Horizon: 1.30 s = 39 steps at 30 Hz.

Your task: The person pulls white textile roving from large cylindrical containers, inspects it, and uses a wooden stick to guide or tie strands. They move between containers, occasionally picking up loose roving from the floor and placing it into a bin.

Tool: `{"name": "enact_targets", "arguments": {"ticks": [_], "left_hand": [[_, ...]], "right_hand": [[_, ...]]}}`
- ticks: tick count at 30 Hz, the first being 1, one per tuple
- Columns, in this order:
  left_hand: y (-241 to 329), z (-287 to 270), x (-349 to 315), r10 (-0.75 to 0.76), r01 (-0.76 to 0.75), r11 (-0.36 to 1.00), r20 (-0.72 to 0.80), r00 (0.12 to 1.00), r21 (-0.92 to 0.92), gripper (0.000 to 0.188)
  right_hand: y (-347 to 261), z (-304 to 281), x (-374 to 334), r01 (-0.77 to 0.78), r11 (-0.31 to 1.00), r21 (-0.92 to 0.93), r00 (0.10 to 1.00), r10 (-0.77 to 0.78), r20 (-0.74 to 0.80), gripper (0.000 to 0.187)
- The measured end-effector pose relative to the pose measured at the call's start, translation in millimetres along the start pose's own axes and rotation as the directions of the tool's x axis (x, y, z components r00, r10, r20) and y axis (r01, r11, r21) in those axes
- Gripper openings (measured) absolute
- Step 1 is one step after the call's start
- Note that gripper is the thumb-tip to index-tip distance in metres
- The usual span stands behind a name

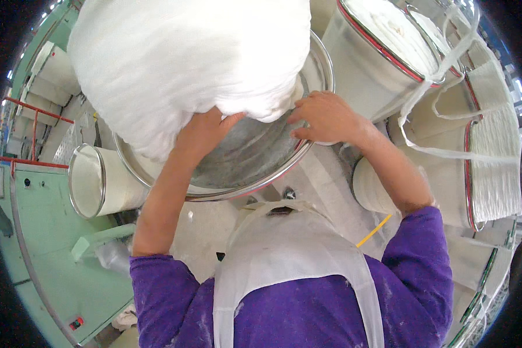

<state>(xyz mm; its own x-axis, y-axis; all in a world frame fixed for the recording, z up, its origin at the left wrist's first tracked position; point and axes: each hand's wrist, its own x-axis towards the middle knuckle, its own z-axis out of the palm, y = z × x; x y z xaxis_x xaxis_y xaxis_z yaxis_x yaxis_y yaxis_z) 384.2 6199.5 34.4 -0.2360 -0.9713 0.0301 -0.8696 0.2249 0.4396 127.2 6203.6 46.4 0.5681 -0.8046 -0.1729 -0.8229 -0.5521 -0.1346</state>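
A big, soft white mass of cotton sliver (197,64) bulges above a round sliver can (238,194) with a metal rim, covering its far left part. The can's grey inside shows at the near right. My left hand (206,133) has its fingers tucked into the near lower edge of the cotton, thumb lying outside along the fold; the fingertips are hidden. My right hand (325,116) is over the can's right rim, beside the cotton's right end, fingers bent and apart with nothing visible between them.
Full sliver cans (383,46) crowd the right side, with loose sliver strands (412,110) hanging between them. An empty can (87,180) lies tilted at left, near a green machine (58,232) and a red rail (37,110). A yellow line (374,231) marks the floor.
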Motion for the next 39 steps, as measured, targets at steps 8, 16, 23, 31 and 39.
{"name": "enact_targets", "arguments": {"ticks": [8, 16, 23, 31, 39], "left_hand": [[-6.2, -7.2, 19.4, 0.079, -0.076, 0.997, -0.122, 0.989, 0.026, 0.053], [-24.3, -3.0, 34.5, 0.087, -0.087, 0.996, 0.01, 0.996, -0.001, 0.056], [-77.8, -16.9, 14.5, 0.049, -0.077, 0.99, 0.224, 0.973, 0.118, 0.06], [-160.9, -80.9, -11.2, 0.053, -0.083, 0.973, 0.141, 0.989, 0.217, 0.057], [-142.1, -53.2, -91.7, -0.155, -0.175, 0.96, 0.936, 0.315, 0.218, 0.049]], "right_hand": [[9.4, 8.8, 62.4, -0.088, 0.983, -0.162, 0.756, 0.172, 0.631, 0.041], [35.5, -10.9, -22.2, 0.18, 0.984, 0.005, 0.972, -0.177, -0.154, 0.054], [-49.9, 19.6, -51.9, 0.091, 0.985, -0.149, 0.933, -0.137, -0.332, 0.047], [-80.7, 27.8, 12.3, 0.122, 0.941, 0.314, 0.782, -0.286, 0.554, 0.048], [-118.5, 110.3, 62.0, 0.53, 0.847, -0.044, 0.819, -0.497, 0.286, 0.033]]}}
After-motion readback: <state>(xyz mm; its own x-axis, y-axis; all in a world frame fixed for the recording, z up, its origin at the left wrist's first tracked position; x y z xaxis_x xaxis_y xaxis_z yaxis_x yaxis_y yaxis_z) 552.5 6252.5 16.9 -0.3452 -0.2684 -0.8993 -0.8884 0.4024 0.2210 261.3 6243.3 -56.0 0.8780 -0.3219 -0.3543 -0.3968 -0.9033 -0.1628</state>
